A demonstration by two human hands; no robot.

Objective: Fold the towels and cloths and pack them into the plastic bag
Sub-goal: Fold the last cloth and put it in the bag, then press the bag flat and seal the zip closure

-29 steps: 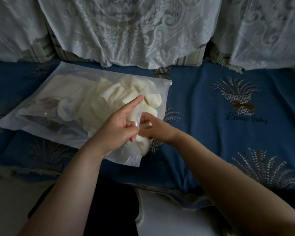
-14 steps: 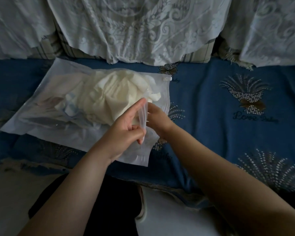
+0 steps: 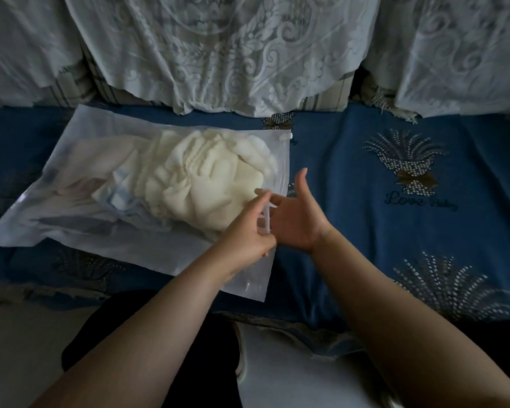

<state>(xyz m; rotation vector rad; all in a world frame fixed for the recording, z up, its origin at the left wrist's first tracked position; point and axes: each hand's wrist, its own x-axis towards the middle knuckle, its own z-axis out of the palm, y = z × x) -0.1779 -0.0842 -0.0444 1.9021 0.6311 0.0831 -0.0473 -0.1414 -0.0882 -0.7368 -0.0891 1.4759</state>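
The plastic bag [image 3: 106, 251] lies flat on the blue sofa cover [image 3: 351, 178], with its open edge facing right toward the hands. The bag is translucent and its contents show through the film.

Contents of the bag:
- A cream towel [image 3: 206, 184], bunched rather than flat, fills the right half of the bag up to the opening.
- A pale blue cloth [image 3: 117, 195] lies just left of the cream towel, touching it.
- A pinkish cloth [image 3: 100, 160] occupies the far-left part of the bag. Its outline is blurred by the film.

Hand positions:
- The left hand [image 3: 248, 231] is at the open edge of the bag, near its middle. The fingers are curled together and pinch the upper film layer at the opening, lifting it slightly.
- The right hand [image 3: 298, 216] is just beside the left hand, at the bag mouth. The palm faces left, the fingers are spread apart and the thumb points up. It grips nothing; whether its fingertips touch the film cannot be determined.

Surroundings: white lace covers [image 3: 218, 54] hang over the sofa back behind the bag. The blue cover bears beaded embroidery [image 3: 407, 160] well to the right of the hands.
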